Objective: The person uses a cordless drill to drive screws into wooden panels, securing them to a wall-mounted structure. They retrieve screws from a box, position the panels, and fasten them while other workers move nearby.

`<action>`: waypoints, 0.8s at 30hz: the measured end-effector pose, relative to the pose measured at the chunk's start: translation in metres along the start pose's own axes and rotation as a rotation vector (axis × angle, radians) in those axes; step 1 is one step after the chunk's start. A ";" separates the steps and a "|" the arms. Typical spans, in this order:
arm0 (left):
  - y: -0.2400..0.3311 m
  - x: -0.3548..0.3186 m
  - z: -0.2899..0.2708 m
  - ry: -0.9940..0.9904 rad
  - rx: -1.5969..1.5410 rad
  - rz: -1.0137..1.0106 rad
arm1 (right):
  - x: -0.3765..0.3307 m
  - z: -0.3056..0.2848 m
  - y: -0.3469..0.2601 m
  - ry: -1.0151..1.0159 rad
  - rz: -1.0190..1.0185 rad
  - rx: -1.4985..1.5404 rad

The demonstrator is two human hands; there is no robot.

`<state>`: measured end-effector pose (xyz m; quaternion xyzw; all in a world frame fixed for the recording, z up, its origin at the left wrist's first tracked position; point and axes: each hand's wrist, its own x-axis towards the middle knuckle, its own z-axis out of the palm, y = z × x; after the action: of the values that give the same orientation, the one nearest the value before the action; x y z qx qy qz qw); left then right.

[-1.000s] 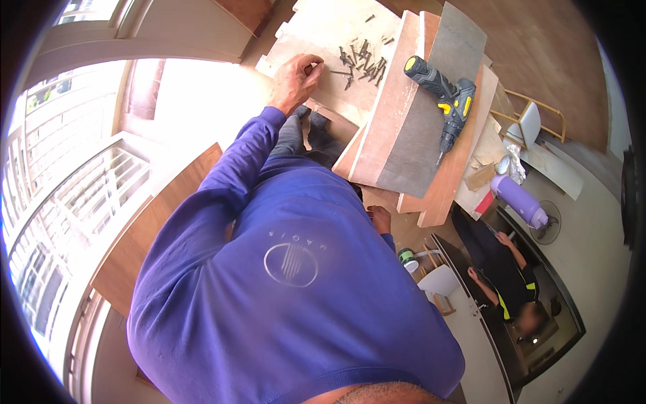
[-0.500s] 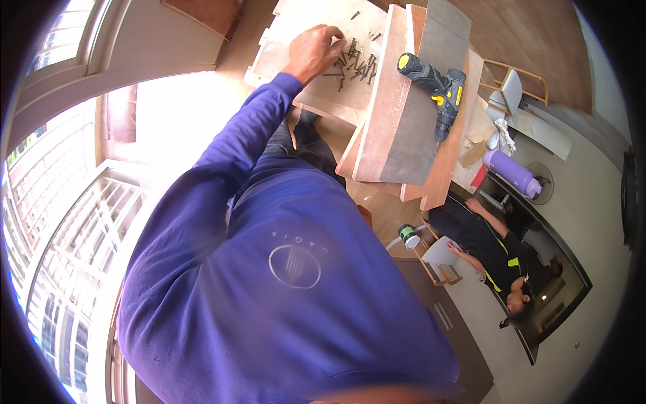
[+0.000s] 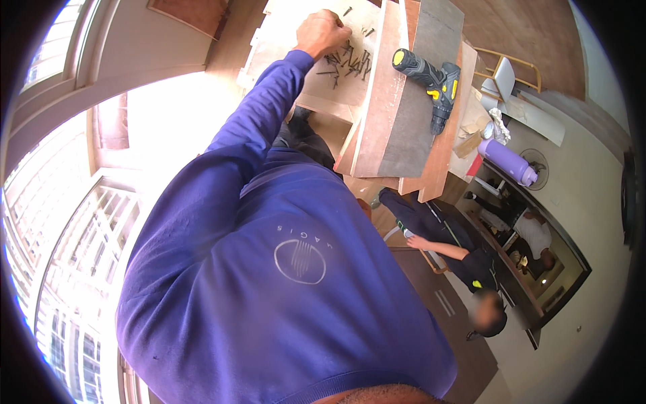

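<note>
My left hand [image 3: 324, 34] is over a pale wooden board [image 3: 330, 91] at the top of the view, fingers curled in and pressed together. Whatever is between the fingertips, if anything, is hidden. Just right of and below the hand lies a loose heap of dark screws [image 3: 351, 64], with a few stray ones farther off. To the right, a grey and black cordless drill [image 3: 437, 91] with yellow parts lies on its side on a grey-faced panel [image 3: 412, 128]. My right hand is out of the picture.
Wooden planks [image 3: 377, 131] are stacked under and beside the panel. Beyond them are a purple flask [image 3: 508, 161], a fan [image 3: 536, 161] and a wooden-framed chair [image 3: 505, 77]. A co-worker in dark clothes [image 3: 464, 259] is at the right; another person [image 3: 535, 236] shows behind. Bright windows [image 3: 74, 269] line the left.
My left hand has moved slightly farther away, and its fingers have curled in tighter. The co-worker has shifted position, and a second person behind now shows. The drill stays on the panel.
</note>
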<state>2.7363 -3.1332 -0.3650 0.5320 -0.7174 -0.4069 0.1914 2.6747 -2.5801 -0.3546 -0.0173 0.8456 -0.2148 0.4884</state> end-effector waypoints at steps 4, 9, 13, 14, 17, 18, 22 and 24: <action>-0.011 -0.004 -0.028 -0.093 -0.520 -0.128 | 0.013 0.003 0.015 0.002 -0.024 0.005; -0.013 -0.015 -0.055 -0.245 -0.920 -0.273 | 0.020 0.006 0.012 -0.014 0.136 0.120; -0.028 -0.020 -0.049 -0.257 -1.077 -0.213 | 0.027 0.001 0.028 -0.062 0.145 0.128; -0.039 -0.024 -0.051 -0.284 -1.001 -0.131 | 0.030 0.001 0.037 -0.075 0.136 0.122; -0.063 -0.037 -0.052 -0.370 -0.957 -0.096 | 0.048 0.005 0.064 -0.109 0.051 0.217; -0.067 -0.045 -0.052 -0.300 -1.006 -0.177 | 0.055 0.008 0.070 -0.098 -0.039 0.169; -0.052 -0.065 -0.065 -0.325 -1.315 -0.305 | 0.058 0.011 0.072 0.293 -0.345 -0.227; -0.034 -0.073 -0.072 -0.354 -1.245 -0.317 | 0.049 0.004 0.069 0.104 -0.127 0.018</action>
<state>2.8343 -3.0968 -0.3373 0.3463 -0.2821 -0.8498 0.2799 2.6647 -2.5306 -0.4223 -0.0554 0.8651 -0.2539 0.4291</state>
